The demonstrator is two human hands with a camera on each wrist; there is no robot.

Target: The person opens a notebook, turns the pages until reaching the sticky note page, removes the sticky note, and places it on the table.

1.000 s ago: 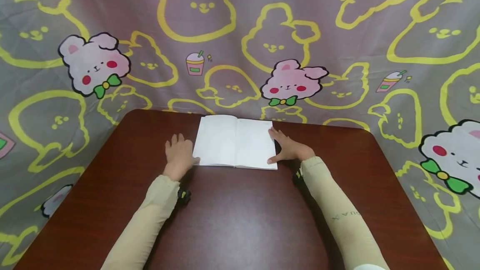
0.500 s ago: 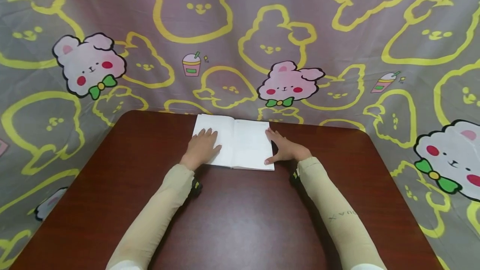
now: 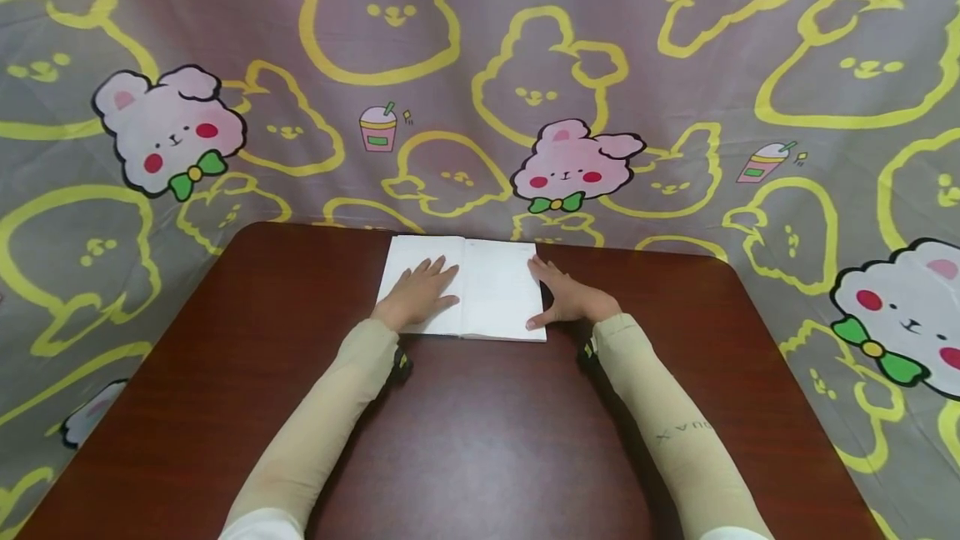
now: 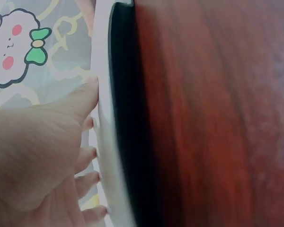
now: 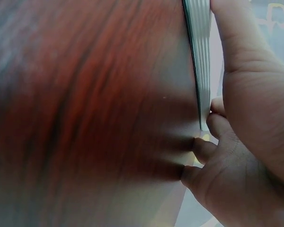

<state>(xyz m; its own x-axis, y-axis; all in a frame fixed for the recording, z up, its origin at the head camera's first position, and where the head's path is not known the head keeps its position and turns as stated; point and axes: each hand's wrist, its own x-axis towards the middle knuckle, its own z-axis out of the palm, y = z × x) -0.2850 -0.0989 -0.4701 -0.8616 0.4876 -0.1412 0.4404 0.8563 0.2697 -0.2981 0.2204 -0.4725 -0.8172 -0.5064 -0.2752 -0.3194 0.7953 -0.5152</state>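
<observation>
An open book (image 3: 501, 294) with white pages lies near the table's far edge. My left hand (image 3: 416, 297) rests on its left page with the fingers spread, close to the middle fold. In the left wrist view, the thumb and fingertips of the left hand (image 4: 38, 151) touch the page above a dark cover edge (image 4: 125, 94). At the right page's outer edge, my right hand (image 3: 572, 297) has its thumb and fingers spread apart. The right wrist view shows the thumb at the page block (image 5: 202, 61), while some fingertips of the right hand (image 5: 246, 137) touch the table.
The dark reddish-brown table (image 3: 487, 440) has rounded far corners. Behind it hangs a grey curtain (image 3: 450, 48) printed with cartoon rabbits and yellow outlines. Both forearms wear light sleeves, and a small black device (image 3: 402, 365) sits under the left wrist.
My left hand has moved rightwards from beside the book onto the left page, then a little further towards the fold. That page lies flatter now. The right hand stays in place.
</observation>
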